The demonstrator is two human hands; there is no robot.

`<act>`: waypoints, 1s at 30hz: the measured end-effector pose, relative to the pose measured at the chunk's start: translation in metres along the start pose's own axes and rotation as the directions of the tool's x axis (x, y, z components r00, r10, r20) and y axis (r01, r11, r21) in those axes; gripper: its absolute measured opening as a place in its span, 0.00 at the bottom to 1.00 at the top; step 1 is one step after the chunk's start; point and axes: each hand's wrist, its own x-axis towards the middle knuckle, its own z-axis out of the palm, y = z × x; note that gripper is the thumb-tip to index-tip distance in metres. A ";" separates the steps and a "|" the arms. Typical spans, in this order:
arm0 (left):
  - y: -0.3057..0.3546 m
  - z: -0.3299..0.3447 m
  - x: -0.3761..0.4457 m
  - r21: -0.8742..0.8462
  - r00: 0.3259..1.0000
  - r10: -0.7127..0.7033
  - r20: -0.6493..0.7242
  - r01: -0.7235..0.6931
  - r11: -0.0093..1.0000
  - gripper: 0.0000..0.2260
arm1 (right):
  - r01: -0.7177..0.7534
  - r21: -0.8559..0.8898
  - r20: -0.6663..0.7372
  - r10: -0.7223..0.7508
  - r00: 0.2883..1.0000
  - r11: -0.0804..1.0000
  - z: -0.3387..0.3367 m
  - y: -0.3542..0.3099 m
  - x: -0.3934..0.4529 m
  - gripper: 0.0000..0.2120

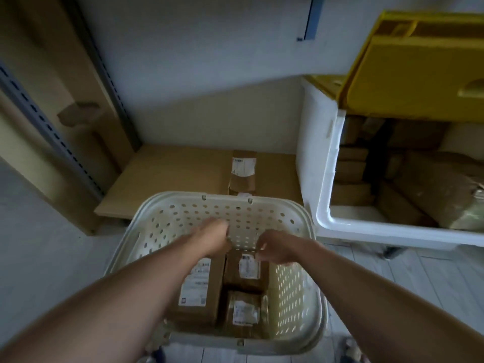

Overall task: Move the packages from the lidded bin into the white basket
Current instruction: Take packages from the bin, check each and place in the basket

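Left hand [215, 238], right hand [275, 247] loosely curled, empty, over basket [293, 284]

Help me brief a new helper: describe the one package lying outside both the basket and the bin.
Find the white basket in the middle; directly behind its far rim lies a flat cardboard sheet on the floor. The lone package stands there, small, brown, with a white label, the only one in no container.
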 end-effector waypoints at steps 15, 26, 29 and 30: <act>0.013 -0.099 -0.098 -0.320 0.776 0.316 -0.546 -0.542 0.777 0.18 | 0.414 -0.201 -0.514 -0.455 0.727 0.888 -0.061 -0.022 -0.133 0.29; 0.040 -0.107 -0.104 -0.341 0.629 0.362 -0.687 -0.720 0.604 0.24 | 0.605 -0.058 -0.819 -0.384 0.426 0.794 -0.092 -0.008 -0.168 0.33; 0.053 -0.105 -0.100 -0.302 0.592 0.383 -0.709 -0.746 0.593 0.24 | 0.600 -0.052 -0.830 -0.369 0.419 0.798 -0.093 0.002 -0.172 0.33; 0.059 -0.105 -0.099 -0.297 0.579 0.386 -0.718 -0.757 0.582 0.24 | 0.597 -0.045 -0.834 -0.360 0.419 0.801 -0.093 0.006 -0.173 0.33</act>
